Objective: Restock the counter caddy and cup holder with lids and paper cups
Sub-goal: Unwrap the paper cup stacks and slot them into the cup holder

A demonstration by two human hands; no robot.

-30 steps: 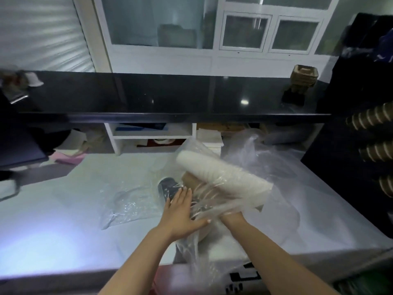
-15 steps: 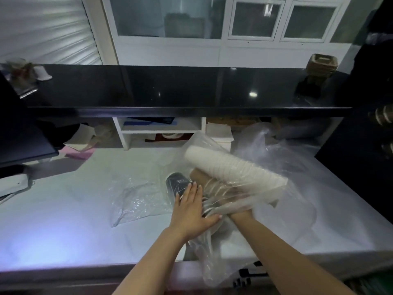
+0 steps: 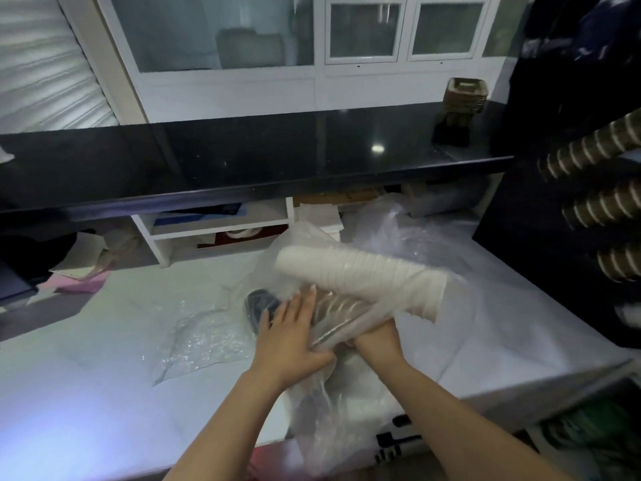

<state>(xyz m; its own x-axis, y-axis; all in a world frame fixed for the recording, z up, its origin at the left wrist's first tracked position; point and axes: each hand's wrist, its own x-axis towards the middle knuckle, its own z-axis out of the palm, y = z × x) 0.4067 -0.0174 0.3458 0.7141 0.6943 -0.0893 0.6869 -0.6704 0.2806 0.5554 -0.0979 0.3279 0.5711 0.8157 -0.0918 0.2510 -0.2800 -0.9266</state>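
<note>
Colours and patterns, taken from the white worktop (image 3: 104, 341)

On the worktop: sleeve of cups (image 3: 360, 277), plain white; second sleeve (image 3: 336, 303) beneath it, brown with pale rings; stack of lids (image 3: 260, 303), black; plastic bags (image 3: 399, 237), clear and glossy. Behind the worktop: shelf unit (image 3: 215, 230), white, holding something blue; paper (image 3: 79, 284) at its left, pink. Above it: counter (image 3: 277, 151), glossy black; basket (image 3: 464, 93), tan. Right of the worktop: cup holder (image 3: 541, 255), black; cups in holder (image 3: 603, 206), brown and cream stripes.
</note>
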